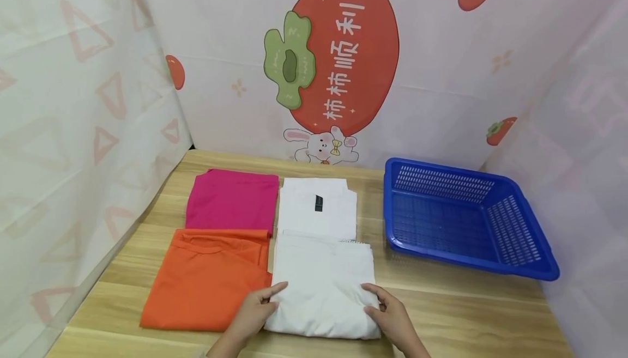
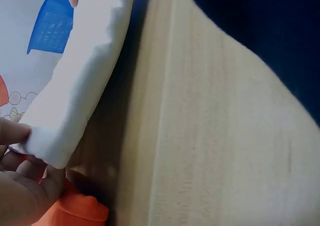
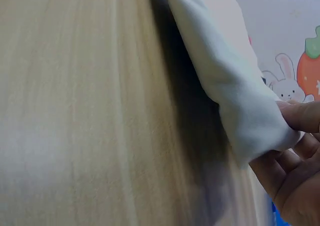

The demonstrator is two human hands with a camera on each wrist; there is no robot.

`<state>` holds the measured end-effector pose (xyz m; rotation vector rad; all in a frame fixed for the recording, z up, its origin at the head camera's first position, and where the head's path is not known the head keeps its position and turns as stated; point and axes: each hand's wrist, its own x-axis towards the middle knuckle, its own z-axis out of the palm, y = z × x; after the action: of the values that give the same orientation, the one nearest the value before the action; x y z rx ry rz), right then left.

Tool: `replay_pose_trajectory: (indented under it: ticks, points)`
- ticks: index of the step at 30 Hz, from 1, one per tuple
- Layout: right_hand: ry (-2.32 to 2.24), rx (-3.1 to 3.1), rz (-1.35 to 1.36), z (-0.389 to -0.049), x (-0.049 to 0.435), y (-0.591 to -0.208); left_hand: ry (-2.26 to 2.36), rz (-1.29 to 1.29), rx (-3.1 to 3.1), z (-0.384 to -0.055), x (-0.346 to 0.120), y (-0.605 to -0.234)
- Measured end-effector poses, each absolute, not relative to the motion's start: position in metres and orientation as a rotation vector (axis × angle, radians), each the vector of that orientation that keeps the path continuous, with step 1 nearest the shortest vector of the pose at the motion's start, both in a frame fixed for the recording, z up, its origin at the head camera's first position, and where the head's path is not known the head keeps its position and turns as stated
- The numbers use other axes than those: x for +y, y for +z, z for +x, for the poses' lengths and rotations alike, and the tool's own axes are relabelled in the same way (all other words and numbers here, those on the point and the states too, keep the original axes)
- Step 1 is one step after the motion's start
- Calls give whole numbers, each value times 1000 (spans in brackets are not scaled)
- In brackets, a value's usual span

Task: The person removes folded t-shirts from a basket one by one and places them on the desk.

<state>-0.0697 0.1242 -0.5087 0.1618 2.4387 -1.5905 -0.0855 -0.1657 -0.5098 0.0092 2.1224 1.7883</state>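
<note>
A folded white garment lies between both hands at the front of the table, its near edge lifted a little off the wood in the wrist views. My left hand pinches its left side, thumb on top and fingers beneath, as the left wrist view shows. On the opposite side my right hand grips it the same way, with the thumb over the cloth. Just behind it is a folded white shirt with a black neck label. A folded orange shirt sits beside the left hand.
A folded magenta garment lies behind the orange shirt. At the right stands a blue plastic basket with perforated sides. Printed cloth walls enclose the wooden table at the back and both sides.
</note>
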Motion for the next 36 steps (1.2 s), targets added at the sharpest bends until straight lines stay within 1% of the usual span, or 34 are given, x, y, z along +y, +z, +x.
replay_pose_trajectory:
  ticks: [14, 20, 24, 26, 29, 33, 36]
  points:
    - [-1512, 2361, 170, -60, 135, -520, 1567, 21, 2263, -76, -168, -521]
    - [-1423, 2433, 179, -54, 134, -519, 1539, -31, 2238, -71, -167, -519]
    - [-1331, 2505, 79, -56, 137, -518, 1521, 17, 2242, -72, -167, -520]
    - [-1272, 2524, 0, -59, 141, -514, 1527, 68, 2163, -76, -170, -519]
    - [-1106, 2588, -110, -70, 148, -499, 1445, 231, 2140, -89, -178, -510]
    - [-959, 2637, -207, -93, 153, -468, 1275, 322, 2321, -116, -186, -480]
    - [-963, 2656, -309, -120, 153, -444, 1224, 300, 2442, -144, -184, -452]
